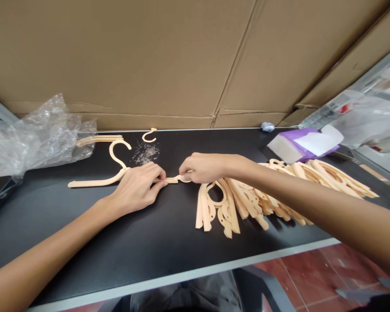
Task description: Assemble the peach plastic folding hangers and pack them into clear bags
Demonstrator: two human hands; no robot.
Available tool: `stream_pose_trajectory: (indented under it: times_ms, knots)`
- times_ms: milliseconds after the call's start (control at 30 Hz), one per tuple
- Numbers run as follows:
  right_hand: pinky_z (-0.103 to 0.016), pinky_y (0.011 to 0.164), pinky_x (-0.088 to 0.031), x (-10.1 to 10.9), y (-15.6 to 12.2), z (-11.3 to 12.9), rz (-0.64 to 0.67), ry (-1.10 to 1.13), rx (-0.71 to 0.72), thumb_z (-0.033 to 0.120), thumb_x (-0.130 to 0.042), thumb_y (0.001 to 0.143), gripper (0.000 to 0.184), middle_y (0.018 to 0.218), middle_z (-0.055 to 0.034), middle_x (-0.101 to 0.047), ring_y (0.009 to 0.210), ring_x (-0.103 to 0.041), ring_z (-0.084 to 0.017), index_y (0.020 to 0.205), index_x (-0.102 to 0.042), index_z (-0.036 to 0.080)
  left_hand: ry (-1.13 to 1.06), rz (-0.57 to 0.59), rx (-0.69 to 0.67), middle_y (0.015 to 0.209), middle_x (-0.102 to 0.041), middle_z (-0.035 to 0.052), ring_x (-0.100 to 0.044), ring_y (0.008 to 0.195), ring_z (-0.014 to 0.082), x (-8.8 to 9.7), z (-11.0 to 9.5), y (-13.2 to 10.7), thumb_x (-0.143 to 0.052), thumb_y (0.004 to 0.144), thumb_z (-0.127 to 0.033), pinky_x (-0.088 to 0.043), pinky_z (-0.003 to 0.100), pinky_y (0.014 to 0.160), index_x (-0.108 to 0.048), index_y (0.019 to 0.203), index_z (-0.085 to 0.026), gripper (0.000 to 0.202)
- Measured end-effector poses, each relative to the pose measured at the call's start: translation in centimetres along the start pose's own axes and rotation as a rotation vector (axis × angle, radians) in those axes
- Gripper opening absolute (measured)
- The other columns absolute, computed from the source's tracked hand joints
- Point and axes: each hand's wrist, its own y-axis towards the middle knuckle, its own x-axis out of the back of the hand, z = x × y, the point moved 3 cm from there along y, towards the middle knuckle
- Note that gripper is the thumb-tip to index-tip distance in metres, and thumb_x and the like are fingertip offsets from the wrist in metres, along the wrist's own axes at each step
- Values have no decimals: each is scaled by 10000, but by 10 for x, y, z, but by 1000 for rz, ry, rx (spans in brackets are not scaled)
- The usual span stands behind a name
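A beige plastic clothes hanger [95, 183] lies on the black tabletop, its hook pointing toward the cardboard. My left hand [139, 186] is closed over its right arm, thumb and fingers gripping the narrow bar. At the bar's right end, my right hand [204, 168] pinches a small curved beige piece [183, 178]; whether it is joined to the bar is hidden by the fingers. Just right of it, under and beyond my right forearm, several folded beige hangers [217, 208] are heaped in a row. A loose hook [149, 135] rests near the back edge.
Crumpled clear plastic wrap [48, 134] sits at the left, partly over beige strips [104, 138]. Small shavings [146, 152] are scattered behind my left hand. A purple tissue pack [286, 141] and a small white-blue object [268, 126] stand at back right. Cardboard [133, 56] walls the back.
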Motion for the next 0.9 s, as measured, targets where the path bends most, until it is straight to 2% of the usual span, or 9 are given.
stream_pose_trajectory:
  times_ms: [233,533,633,767,900]
  knots:
    - [-264,669,-383,6,12,-7,122,9,-4,215,-544,861,199,867,-47,-706,775,-591,-162,913,-726,155,21,-16,-15,835,-676,18,-611,719,170,2,0,1,-529,959,-290,-363,281,587,-599,863,-196,152]
    - [-288,629,-374,10,12,7,146,-101,-15,171,-528,836,231,838,-65,-708,729,-593,-174,916,-744,154,19,-6,-3,839,-682,18,-617,711,163,3,1,1,-510,946,-289,-379,279,585,-602,861,-202,152]
    - [-299,628,-363,8,8,15,101,-148,-1,171,-525,844,242,874,-81,-715,743,-598,-184,929,-752,169,10,-5,4,842,-693,14,-633,725,166,3,1,0,-523,946,-305,-390,278,588,-607,867,-205,153]
    - [-310,644,-373,4,-2,18,-6,-205,-55,182,-522,879,267,935,-113,-732,782,-646,-214,980,-769,196,6,-20,26,856,-699,10,-651,746,168,3,1,-1,-540,940,-301,-410,278,603,-618,870,-210,139]
    - [-326,738,-413,19,-27,5,-226,-220,1,254,-501,948,286,1037,-117,-752,910,-671,-237,1010,-774,195,2,-50,38,877,-694,23,-656,764,170,3,2,-1,-542,964,-320,-446,280,638,-632,891,-202,165]
